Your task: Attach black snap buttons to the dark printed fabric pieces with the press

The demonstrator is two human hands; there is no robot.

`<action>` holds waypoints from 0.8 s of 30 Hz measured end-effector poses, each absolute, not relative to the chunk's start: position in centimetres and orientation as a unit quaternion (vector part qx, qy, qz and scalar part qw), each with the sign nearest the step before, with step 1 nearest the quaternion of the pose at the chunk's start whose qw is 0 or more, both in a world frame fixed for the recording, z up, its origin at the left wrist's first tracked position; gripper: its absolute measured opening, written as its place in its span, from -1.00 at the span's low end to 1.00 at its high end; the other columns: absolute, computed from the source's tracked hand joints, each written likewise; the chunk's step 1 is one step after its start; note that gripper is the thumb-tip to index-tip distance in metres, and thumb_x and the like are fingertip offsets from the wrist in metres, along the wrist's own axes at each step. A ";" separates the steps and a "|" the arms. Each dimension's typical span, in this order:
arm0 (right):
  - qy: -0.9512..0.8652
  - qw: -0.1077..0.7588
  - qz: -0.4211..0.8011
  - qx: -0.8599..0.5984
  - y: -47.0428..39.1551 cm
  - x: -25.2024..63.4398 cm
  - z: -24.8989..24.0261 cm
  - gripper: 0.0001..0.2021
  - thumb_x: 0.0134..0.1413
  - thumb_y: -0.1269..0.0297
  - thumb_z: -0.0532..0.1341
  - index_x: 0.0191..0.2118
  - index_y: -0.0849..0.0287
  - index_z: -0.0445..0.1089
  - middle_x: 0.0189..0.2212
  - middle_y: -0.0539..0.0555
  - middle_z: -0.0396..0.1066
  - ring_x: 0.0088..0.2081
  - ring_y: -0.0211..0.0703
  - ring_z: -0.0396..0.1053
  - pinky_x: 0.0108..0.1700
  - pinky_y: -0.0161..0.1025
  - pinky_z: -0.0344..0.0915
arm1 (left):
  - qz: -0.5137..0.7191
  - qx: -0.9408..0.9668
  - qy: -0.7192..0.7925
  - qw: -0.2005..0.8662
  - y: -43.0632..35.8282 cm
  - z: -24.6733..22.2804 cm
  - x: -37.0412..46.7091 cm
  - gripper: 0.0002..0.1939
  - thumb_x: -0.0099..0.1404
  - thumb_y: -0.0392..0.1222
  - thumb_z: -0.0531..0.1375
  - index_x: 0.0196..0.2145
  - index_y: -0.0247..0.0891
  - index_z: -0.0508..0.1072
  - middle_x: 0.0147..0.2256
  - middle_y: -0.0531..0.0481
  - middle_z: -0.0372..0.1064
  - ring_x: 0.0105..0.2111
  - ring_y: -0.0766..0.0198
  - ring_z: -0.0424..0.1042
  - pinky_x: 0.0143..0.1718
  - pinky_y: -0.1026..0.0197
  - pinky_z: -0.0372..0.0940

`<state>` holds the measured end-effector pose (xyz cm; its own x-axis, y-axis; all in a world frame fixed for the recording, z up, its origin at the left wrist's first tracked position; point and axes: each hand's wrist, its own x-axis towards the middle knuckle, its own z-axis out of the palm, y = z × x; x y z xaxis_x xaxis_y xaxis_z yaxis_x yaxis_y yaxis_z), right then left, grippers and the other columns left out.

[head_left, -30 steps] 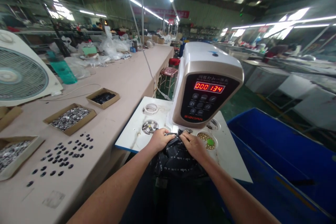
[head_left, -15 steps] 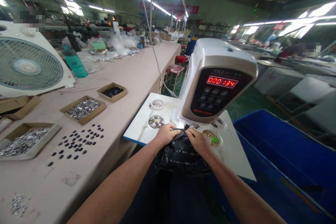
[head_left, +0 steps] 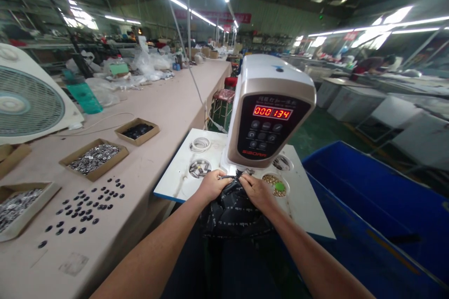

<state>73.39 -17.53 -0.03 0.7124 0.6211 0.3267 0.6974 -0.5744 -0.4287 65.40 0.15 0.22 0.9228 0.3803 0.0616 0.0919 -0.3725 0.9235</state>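
Observation:
Black fabric with rows of small white print hangs over the near edge of the white machine table. Its upper edge lies under the head of a snap press machine whose red display reads 000134. My left hand pinches that edge from the left, thumb pointing inward. From the right, my right hand grips the same edge, fingers close to the left thumb. The pressing point between the fingertips is mostly hidden by the machine head and the fabric.
On the long table at left lie loose black snap caps, cardboard trays of metal parts and a white fan. A blue bin stands at right. Round wells in the machine table hold small parts. A person bends over a far table.
The whole view has shifted, so the machine and table appear further left. Both hands keep their hold on the fabric at the machine, and the display reading is unchanged.

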 end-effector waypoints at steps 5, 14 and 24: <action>-0.373 0.271 -0.078 -0.884 -17.5 73.5 -0.4 -0.66 0.35 0.09 0.02 -0.09 0.07 0.51 -0.25 0.05 0.56 -0.25 -0.09 0.48 -0.27 -0.30 0.17 | 0.133 0.818 0.147 0.540 0.1 0.3 65.4 -0.83 0.15 -0.16 0.29 -0.33 -0.32 0.49 -0.37 -0.02 0.47 -0.28 0.16 0.42 -0.24 0.22 0.22; -0.376 0.277 -0.088 -0.880 -17.5 73.7 -0.8 -0.66 0.35 0.09 0.02 -0.15 0.08 0.51 -0.30 0.06 0.56 -0.28 -0.06 0.49 -0.31 -0.28 0.14 | 0.133 0.813 0.152 0.547 0.0 0.4 65.4 -0.84 0.16 -0.19 0.29 -0.32 -0.34 0.50 -0.38 -0.02 0.47 -0.30 0.19 0.41 -0.28 0.25 0.22; -0.366 0.308 -0.078 -0.875 -17.6 73.9 -0.8 -0.66 0.33 0.07 0.04 -0.15 0.10 0.52 -0.26 0.08 0.56 -0.22 -0.03 0.48 -0.23 -0.27 0.19 | 0.141 0.795 0.136 0.574 0.2 -0.7 65.5 -0.73 0.10 -0.05 0.28 -0.32 -0.31 0.49 -0.38 -0.03 0.47 -0.31 0.15 0.43 -0.25 0.20 0.26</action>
